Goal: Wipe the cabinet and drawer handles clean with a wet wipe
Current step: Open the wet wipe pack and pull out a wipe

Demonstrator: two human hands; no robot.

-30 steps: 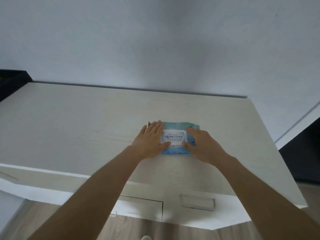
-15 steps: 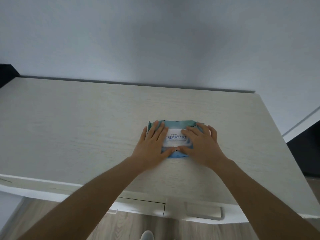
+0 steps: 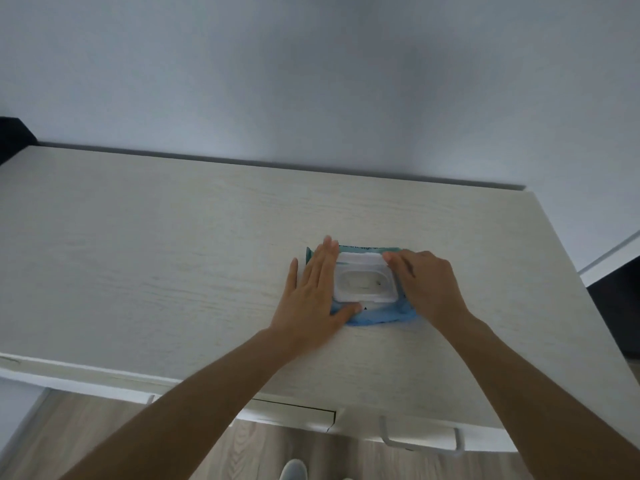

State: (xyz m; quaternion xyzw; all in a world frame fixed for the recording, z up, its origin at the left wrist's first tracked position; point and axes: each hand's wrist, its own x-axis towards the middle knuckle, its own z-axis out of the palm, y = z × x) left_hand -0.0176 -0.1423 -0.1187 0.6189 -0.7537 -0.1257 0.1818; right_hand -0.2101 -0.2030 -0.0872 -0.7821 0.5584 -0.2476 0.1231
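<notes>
A blue wet wipe pack [image 3: 377, 315] lies on the pale wooden cabinet top [image 3: 156, 254], right of the middle. Its white flip lid [image 3: 360, 260] stands open toward the wall, baring the oval opening [image 3: 363, 283]. My left hand [image 3: 308, 296] lies flat on the pack's left side, with the thumb on its front edge. My right hand [image 3: 426, 285] covers the pack's right side, and its curled fingers hold the lid's far right corner. Below the front edge, a white drawer handle [image 3: 420, 441] sticks out at the lower right.
A narrow gap [image 3: 294, 407] between two drawer fronts shows under the cabinet's front edge. A grey wall rises right behind the cabinet. Dark furniture [image 3: 616, 306] stands to the right, a dark object [image 3: 10, 136] at the far left. Wooden floor and a shoe tip [image 3: 293, 469] lie below.
The pack's lid, closed in both earlier frames, is now flipped open. My right hand has moved from the lid's front to its far right corner. My left hand stays flat on the pack.
</notes>
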